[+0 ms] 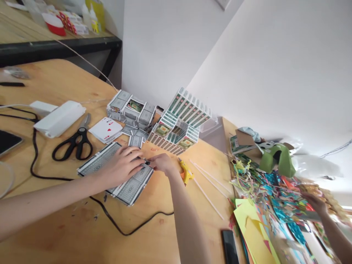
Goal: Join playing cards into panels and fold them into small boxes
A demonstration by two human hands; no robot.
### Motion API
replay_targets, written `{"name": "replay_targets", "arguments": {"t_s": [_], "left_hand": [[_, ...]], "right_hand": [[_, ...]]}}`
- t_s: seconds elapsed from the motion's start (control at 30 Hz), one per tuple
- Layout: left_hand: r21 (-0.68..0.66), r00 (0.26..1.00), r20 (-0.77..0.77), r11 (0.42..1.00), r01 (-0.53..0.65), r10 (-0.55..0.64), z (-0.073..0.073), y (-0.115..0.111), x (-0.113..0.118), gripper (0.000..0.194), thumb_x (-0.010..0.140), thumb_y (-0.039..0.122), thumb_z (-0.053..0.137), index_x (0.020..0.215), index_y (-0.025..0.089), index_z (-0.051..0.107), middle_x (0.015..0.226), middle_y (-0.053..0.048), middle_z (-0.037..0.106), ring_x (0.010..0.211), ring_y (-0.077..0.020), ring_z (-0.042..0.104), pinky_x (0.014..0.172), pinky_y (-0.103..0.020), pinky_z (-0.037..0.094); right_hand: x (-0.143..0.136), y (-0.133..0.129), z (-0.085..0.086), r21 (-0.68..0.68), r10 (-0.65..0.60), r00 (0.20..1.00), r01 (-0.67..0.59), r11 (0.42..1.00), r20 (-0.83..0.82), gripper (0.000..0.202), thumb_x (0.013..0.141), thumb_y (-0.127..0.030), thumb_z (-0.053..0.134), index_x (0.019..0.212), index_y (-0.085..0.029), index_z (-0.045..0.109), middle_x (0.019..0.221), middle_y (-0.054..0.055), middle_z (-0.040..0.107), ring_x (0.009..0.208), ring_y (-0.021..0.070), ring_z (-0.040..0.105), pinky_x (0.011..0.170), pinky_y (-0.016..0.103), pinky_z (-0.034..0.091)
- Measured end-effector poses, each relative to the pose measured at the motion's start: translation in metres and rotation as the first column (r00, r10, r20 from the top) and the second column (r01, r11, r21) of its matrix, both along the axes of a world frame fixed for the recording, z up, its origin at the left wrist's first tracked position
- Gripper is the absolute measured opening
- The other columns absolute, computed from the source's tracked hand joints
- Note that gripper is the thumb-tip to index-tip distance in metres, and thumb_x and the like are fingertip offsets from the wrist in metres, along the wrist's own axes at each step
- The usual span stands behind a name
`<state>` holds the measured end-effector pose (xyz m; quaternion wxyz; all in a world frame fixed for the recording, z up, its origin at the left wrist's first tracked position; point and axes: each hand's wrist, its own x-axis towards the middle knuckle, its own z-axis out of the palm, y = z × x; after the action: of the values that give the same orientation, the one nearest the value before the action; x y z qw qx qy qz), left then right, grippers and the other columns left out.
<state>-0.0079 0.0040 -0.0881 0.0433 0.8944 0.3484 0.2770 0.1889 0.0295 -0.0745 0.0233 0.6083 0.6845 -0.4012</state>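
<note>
A flat panel covered with grey-backed playing cards [132, 190] lies on the wooden table. My left hand [123, 165] rests flat on it, fingers stretched out across the middle. At the panel's right edge, my right hand [162, 162] has its fingers pinched together by a small dark bit [147, 162]; what it is cannot be made out. Loose grey-backed cards [135, 141] lie just beyond my left fingers. Beside them is a stack of face-up playing cards [105, 129], with an ace of hearts showing. A yellow glue gun [187, 173] lies right of my right wrist.
Black-handled scissors [73, 146] and a white power box [60, 119] are at left. Behind stand a card-covered box [130, 109] and stacked green-and-white card boxes [176, 126]. White glue sticks [209, 176], a black cable [115, 223] and a phone [230, 246] lie around. Another person's hand [316, 204] reaches over craft materials.
</note>
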Motion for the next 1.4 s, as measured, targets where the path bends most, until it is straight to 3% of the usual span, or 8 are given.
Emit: {"name": "replay_targets", "arguments": {"t_s": [0.13, 0.27, 0.5, 0.77, 0.97, 1.17, 1.4], "left_hand": [[0.0, 0.999, -0.04, 1.0, -0.016, 0.016, 0.006, -0.003, -0.001, 0.02, 0.091, 0.024, 0.051, 0.096, 0.021, 0.07, 0.112, -0.007, 0.066, 0.114, -0.0277, 0.051, 0.093, -0.047, 0.042], [-0.038, 0.998, -0.036, 0.998, -0.053, 0.052, 0.01, -0.007, -0.001, 0.02, 0.09, 0.021, 0.052, 0.095, 0.022, 0.071, 0.116, -0.007, 0.064, 0.114, -0.0274, 0.051, 0.095, -0.048, 0.043], [-0.142, 0.999, 0.045, 0.99, -0.016, 0.022, 0.008, -0.008, -0.003, 0.02, 0.086, 0.016, 0.054, 0.097, 0.02, 0.07, 0.108, -0.008, 0.065, 0.112, -0.0268, 0.052, 0.095, -0.048, 0.045], [-0.211, 0.992, 0.117, 0.977, -0.022, 0.048, 0.001, -0.009, -0.008, 0.024, 0.083, 0.012, 0.055, 0.098, 0.025, 0.069, 0.1, -0.01, 0.065, 0.106, -0.0278, 0.054, 0.092, -0.053, 0.049], [-0.237, 0.982, 0.183, 0.971, -0.011, 0.056, -0.005, -0.006, -0.008, 0.026, 0.085, 0.013, 0.053, 0.099, 0.029, 0.068, 0.098, -0.009, 0.065, 0.103, -0.0293, 0.056, 0.089, -0.057, 0.048], [-0.237, 0.996, 0.079, 0.971, -0.031, 0.051, 0.0, -0.007, -0.009, 0.027, 0.086, 0.013, 0.052, 0.101, 0.027, 0.069, 0.102, -0.009, 0.066, 0.109, -0.028, 0.055, 0.098, -0.056, 0.044], [-0.218, 0.991, 0.128, 0.976, -0.012, 0.041, 0.006, -0.006, -0.005, 0.021, 0.083, 0.013, 0.055, 0.095, 0.023, 0.07, 0.101, -0.009, 0.067, 0.106, -0.028, 0.056, 0.095, -0.054, 0.046]], "right_hand": [[-0.004, -0.007, 0.007, 0.016, -0.104, 0.995, 0.104, 0.994, -0.002, 0.029, 0.08, -0.02, 0.055, 0.102, -0.02, 0.074, 0.077, 0.0, 0.071, 0.067, 0.0116, 0.063, 0.057, 0.017, 0.045], [-0.011, -0.014, 0.017, 0.038, -0.134, 0.991, 0.133, 0.99, 0.017, 0.026, 0.078, -0.019, 0.053, 0.088, -0.015, 0.076, 0.065, 0.001, 0.068, 0.06, 0.0118, 0.059, 0.05, 0.017, 0.04], [-0.026, -0.02, 0.025, 0.142, -0.163, 0.981, 0.147, 0.979, 0.109, 0.028, 0.076, -0.012, 0.051, 0.084, -0.015, 0.078, 0.082, 0.008, 0.075, 0.072, 0.0166, 0.065, 0.058, 0.021, 0.041], [-0.037, -0.023, 0.016, 0.225, -0.206, 0.974, 0.18, 0.957, 0.096, 0.029, 0.075, -0.007, 0.049, 0.07, -0.015, 0.077, 0.078, 0.015, 0.075, 0.071, 0.0229, 0.069, 0.056, 0.026, 0.038], [-0.039, -0.023, 0.017, 0.229, -0.206, 0.97, 0.173, 0.958, 0.127, 0.027, 0.076, -0.008, 0.051, 0.077, -0.017, 0.077, 0.082, 0.015, 0.074, 0.077, 0.0237, 0.069, 0.059, 0.025, 0.04], [-0.043, -0.022, 0.031, 0.214, -0.166, 0.972, 0.129, 0.968, 0.166, 0.026, 0.072, -0.005, 0.052, 0.077, -0.014, 0.077, 0.082, 0.019, 0.073, 0.077, 0.0265, 0.069, 0.062, 0.028, 0.043], [-0.041, -0.024, 0.031, 0.203, -0.105, 0.975, 0.064, 0.977, 0.196, 0.029, 0.077, -0.008, 0.051, 0.09, -0.011, 0.076, 0.093, 0.018, 0.074, 0.085, 0.0272, 0.069, 0.067, 0.027, 0.045]]}}
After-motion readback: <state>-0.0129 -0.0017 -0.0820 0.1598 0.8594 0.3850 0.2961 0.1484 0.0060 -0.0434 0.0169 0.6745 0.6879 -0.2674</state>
